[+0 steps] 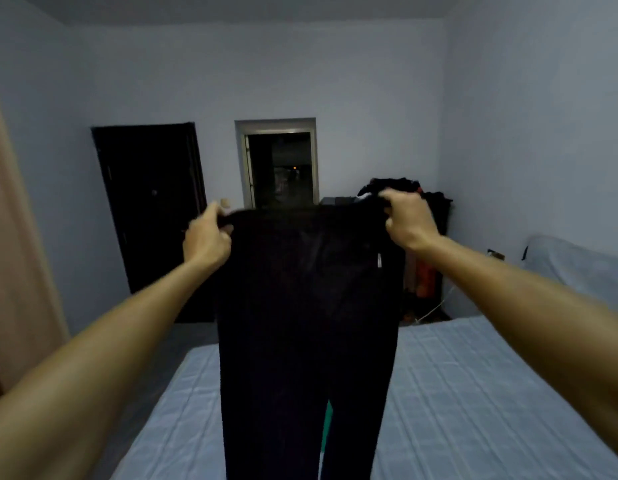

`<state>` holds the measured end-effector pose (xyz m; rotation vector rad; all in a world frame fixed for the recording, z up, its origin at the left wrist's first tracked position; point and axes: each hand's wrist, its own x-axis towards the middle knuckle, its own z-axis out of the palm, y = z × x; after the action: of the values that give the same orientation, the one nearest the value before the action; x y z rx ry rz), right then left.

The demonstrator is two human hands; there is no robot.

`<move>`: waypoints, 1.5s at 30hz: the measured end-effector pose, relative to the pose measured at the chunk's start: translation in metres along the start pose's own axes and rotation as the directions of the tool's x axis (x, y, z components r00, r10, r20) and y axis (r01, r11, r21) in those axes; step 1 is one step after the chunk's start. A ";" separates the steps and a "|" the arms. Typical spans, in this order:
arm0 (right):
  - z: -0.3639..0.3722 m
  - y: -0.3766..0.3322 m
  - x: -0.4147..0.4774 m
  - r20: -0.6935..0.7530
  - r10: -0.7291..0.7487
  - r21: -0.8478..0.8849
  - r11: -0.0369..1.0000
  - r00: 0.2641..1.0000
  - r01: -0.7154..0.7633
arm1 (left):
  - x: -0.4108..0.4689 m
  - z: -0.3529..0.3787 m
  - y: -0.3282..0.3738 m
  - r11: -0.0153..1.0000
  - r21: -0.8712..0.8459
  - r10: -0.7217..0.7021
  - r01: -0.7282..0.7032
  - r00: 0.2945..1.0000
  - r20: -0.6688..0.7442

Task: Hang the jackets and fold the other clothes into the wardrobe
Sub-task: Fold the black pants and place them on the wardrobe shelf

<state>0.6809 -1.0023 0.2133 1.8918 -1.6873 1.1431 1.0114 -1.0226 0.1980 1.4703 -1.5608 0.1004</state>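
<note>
Left hand (207, 237) and right hand (406, 220), fingers (387, 211) closed, pinch opposite waistband corners of dark fabric trousers (307, 323), hanging lengthwise over the pale-blue quilted bed (473, 393).

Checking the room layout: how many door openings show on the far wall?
2: a shut dark door at left, and an open doorway beside it, above the held trousers.

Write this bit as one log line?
left hand: grips waistband | right hand: grips waistband | dark trousers: held up over bed
</note>
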 end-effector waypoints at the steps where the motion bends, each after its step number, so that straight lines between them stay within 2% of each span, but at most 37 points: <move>1: -0.013 -0.004 0.016 -0.077 -0.004 -0.004 1.000 0.997 0.003 | 0.015 -0.007 0.012 1.000 -0.021 0.015 -0.016 0.998 -0.064; 4: -0.045 -0.013 0.025 -0.234 -0.021 -0.016 1.000 0.972 0.018 | 0.027 -0.028 0.035 0.993 -0.069 0.080 -0.093 0.982 -0.173; 7: -0.056 -0.016 -0.017 -0.269 -0.057 -0.025 0.998 0.961 0.052 | -0.002 -0.040 0.032 0.983 -0.128 0.107 -0.129 0.980 -0.167; 12: -0.052 -0.018 -0.152 -0.134 0.016 0.072 0.997 0.991 -0.007 | -0.119 -0.045 -0.011 0.976 -0.215 0.061 -0.040 0.994 0.089; 17: -0.055 -0.023 -0.318 0.103 0.146 0.091 0.984 0.984 -0.156 | -0.275 -0.048 -0.059 0.976 -0.192 -0.028 0.100 0.939 0.343; 23: -0.068 -0.038 -0.489 0.356 0.244 0.070 0.956 0.902 -0.286 | -0.428 -0.063 -0.116 0.976 -0.138 -0.051 0.166 0.796 0.603; 28: -0.090 -0.050 -0.600 0.604 0.221 0.043 0.950 0.766 -0.309 | -0.537 -0.097 -0.150 0.982 -0.077 -0.025 0.173 0.522 0.853; 29: -0.094 -0.052 -0.619 0.642 0.206 0.045 0.952 0.739 -0.304 | -0.558 -0.103 -0.154 0.985 -0.059 -0.028 0.164 0.481 0.876; 31: -0.104 -0.060 -0.653 0.694 0.197 0.045 0.948 0.693 -0.315 | -0.598 -0.112 -0.160 0.995 -0.027 -0.020 0.097 0.452 0.892; 35: -0.127 -0.069 -0.723 0.748 0.222 0.027 0.931 0.625 -0.363 | -0.678 -0.132 -0.167 0.997 0.018 0.019 -0.076 0.461 0.887; 39: -0.144 -0.064 -0.809 0.804 0.170 0.081 0.918 0.570 -0.388 | -0.756 -0.146 -0.178 0.967 0.092 0.039 -0.239 0.493 0.869; 45: -0.155 -0.072 -0.912 0.845 0.121 0.121 0.905 0.521 -0.408 | -0.850 -0.152 -0.190 0.904 0.146 0.010 -0.403 0.360 0.933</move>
<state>0.7342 -0.2777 -0.3641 2.7178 -2.4784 0.6062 1.0974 -0.3584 -0.3791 1.6918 -2.8069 -0.4091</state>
